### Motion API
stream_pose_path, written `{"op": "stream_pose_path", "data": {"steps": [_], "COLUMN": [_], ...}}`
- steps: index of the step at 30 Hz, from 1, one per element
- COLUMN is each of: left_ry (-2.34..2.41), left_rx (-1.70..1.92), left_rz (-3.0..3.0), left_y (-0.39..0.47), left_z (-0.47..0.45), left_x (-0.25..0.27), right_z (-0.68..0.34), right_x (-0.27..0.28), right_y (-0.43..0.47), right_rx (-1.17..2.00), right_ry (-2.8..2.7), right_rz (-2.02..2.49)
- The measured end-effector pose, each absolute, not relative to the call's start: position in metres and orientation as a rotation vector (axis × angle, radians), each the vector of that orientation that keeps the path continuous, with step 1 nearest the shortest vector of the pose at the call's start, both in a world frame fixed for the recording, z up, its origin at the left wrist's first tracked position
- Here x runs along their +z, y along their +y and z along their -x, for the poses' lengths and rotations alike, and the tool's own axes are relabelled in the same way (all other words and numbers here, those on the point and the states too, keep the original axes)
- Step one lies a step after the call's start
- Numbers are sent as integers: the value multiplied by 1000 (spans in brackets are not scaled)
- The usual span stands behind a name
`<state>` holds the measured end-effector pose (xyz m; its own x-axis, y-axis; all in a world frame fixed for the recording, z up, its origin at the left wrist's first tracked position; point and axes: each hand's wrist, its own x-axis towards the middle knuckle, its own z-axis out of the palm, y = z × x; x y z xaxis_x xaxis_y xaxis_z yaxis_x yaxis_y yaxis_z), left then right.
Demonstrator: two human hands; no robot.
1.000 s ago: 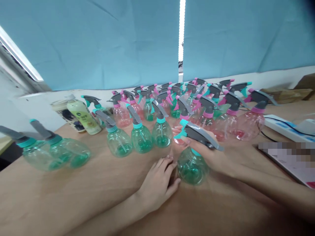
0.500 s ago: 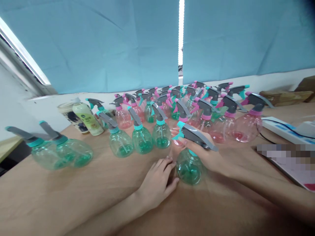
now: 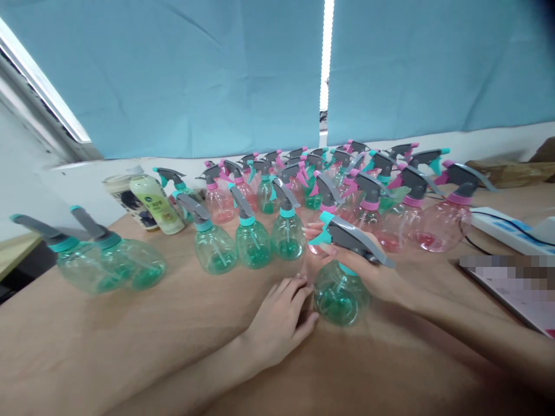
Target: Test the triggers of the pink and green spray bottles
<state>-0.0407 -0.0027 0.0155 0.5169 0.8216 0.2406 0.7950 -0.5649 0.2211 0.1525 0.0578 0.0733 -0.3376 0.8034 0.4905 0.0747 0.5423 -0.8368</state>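
A green spray bottle [image 3: 340, 297] with a grey head and turquoise nozzle stands on the table in front of me. Around its neck, below the grey lever, is my right hand [image 3: 368, 266]; some of its fingers reach out past the nozzle. My left hand [image 3: 280, 320] rests on the table just left of this bottle, fingers apart and slightly bent, holding nothing. Whether its fingertips touch the bottle I cannot tell. Behind my hands, three green spray bottles [image 3: 254, 248] stand in a row. Pink spray bottles [image 3: 446, 222] are close beyond my right hand.
Several more pink and green bottles crowd the back by the wall. Two green spray bottles [image 3: 130, 266] stand at the left. A pale green bottle [image 3: 158, 205] leans beside a patterned container [image 3: 125, 196]. At right are a power strip [image 3: 507, 228], a flat device [image 3: 511, 294] and a cardboard box [image 3: 503, 173].
The view has shifted slightly, so the bottles on the right appear a little further right. Both hands keep their places around and beside the green spray bottle.
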Motion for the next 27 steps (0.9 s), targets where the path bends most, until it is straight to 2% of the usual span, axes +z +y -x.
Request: {"op": "stream_pose_path", "data": {"steps": [4,11,27], "left_ry": [1416,1416,1420], "left_rx": [503,497,494], "left_rz": [-2674,-2672,-2673], "left_y": [-2,-2,-3], "left_z": [41,41,41], "left_x": [15,14,16], "right_z": [-152,-154,-152], "right_x": [74,72,76], "right_y": [60,61,57], "right_rx": [1023,1050,917], "right_ry": [-1769,-1789,-1779], "right_rz": [652,716,766]}}
